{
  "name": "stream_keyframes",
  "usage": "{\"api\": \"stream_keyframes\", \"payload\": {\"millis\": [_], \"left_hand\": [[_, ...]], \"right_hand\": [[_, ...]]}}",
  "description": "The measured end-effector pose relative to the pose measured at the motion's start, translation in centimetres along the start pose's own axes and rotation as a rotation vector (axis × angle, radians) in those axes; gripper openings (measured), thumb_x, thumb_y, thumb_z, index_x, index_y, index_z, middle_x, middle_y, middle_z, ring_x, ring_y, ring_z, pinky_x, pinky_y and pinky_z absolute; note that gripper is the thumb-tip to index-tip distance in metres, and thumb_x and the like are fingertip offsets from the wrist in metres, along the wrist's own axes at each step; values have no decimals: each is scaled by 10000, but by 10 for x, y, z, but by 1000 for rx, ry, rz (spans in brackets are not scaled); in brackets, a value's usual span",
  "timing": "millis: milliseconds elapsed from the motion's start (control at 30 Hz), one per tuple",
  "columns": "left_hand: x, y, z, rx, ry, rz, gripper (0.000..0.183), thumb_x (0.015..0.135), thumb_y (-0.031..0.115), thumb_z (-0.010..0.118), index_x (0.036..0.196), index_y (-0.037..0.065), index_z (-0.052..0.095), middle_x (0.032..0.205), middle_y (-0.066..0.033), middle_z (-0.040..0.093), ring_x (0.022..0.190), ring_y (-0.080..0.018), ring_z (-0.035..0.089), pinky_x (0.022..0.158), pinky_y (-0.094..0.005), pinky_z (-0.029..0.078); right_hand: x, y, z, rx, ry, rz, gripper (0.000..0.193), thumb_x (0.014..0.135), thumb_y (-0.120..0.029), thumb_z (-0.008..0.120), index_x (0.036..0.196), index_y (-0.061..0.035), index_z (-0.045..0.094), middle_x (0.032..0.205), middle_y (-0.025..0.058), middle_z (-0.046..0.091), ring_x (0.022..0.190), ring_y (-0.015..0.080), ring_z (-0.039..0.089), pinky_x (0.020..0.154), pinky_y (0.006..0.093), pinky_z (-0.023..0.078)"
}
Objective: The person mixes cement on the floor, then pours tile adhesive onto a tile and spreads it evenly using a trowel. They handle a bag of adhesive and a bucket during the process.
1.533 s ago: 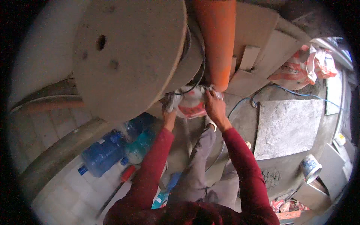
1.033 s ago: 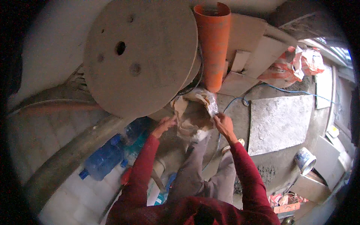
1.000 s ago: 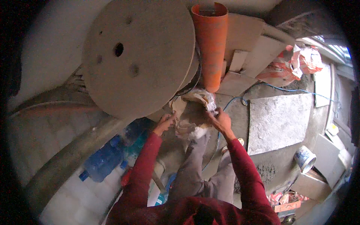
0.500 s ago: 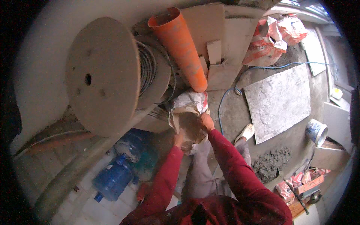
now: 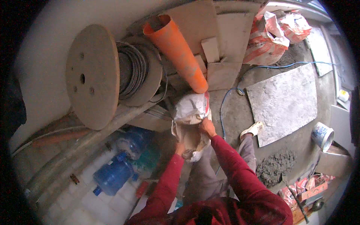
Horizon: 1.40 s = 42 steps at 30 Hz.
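An opened white paper bag (image 5: 192,106) with a red stripe stands in front of my legs, its mouth facing up toward me. Grey-brown powder (image 5: 190,135) shows inside. My right hand (image 5: 207,128) is closed on the right side of the bag's rim. On the near left edge, my left hand (image 5: 180,149) grips the rim, its fingers partly hidden by the paper. Just beyond the bag, an orange pipe (image 5: 178,56) leans with its lower end close to the bag's top.
A cable reel (image 5: 93,77) stands at the left, with blue water bottles (image 5: 113,175) below it. To the right lie a rough slab (image 5: 284,103), a blue hose (image 5: 224,112), a mortar heap (image 5: 275,167) and a tipped bucket (image 5: 322,135). Red-and-white sacks (image 5: 267,41) stand far right.
The view has shifted a little. Both hands keep hold of the bag's rim, and the bag's far upper part now folds further over its opening.
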<state>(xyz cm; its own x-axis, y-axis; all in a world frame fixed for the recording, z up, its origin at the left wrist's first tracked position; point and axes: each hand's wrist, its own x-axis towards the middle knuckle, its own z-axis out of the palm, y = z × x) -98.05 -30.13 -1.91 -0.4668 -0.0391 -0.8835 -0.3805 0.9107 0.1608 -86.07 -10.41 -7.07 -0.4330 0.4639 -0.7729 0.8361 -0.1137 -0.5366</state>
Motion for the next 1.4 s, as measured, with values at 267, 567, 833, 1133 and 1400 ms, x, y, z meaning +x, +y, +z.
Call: {"api": "stream_keyframes", "payload": {"millis": [267, 567, 833, 1133, 1400], "left_hand": [[-34, -11, 8, -96, -45, 32, 629, 917, 565, 595, 1231, 24, 659, 1066, -162, 667, 879, -248, 631, 757, -400, 486], [-23, -30, -36, 51, 45, 310, 608, 915, 579, 592, 1019, -4, 732, 726, -71, 625, 692, -179, 558, 617, -406, 455], [-60, -21, -72, -71, -35, -61, 542, 917, 570, 602, 998, 48, 720, 744, -45, 586, 658, -148, 520, 568, -359, 415], [-70, -5, -57, 191, -53, 168, 606, 996, 416, 541, 1168, -159, 619, 1161, -299, 669, 1082, -336, 659, 863, -455, 488], [-116, 89, -28, 921, -255, 490, 474, 982, 361, 587, 968, -111, 631, 945, -294, 669, 922, -377, 655, 806, -477, 486]], "right_hand": [[-22, 8, -19, -120, 59, -197, 291, 845, -206, 601, 904, 75, 651, 1003, 325, 627, 870, 487, 662, 776, 513, 542], [-4, -52, 2, -153, 136, -267, 246, 816, -188, 636, 836, 55, 666, 841, 298, 685, 832, 456, 693, 717, 510, 555], [-43, -78, -25, -123, 22, -126, 246, 810, -187, 635, 797, 53, 685, 810, 276, 687, 801, 441, 698, 690, 511, 558], [-98, -13, -37, 37, 79, 103, 282, 803, -194, 613, 802, 82, 671, 824, 311, 674, 779, 463, 690, 714, 519, 558], [-136, 47, -80, 423, 159, 339, 382, 839, -215, 577, 925, 148, 658, 924, 383, 649, 933, 505, 663, 840, 539, 537]]}}
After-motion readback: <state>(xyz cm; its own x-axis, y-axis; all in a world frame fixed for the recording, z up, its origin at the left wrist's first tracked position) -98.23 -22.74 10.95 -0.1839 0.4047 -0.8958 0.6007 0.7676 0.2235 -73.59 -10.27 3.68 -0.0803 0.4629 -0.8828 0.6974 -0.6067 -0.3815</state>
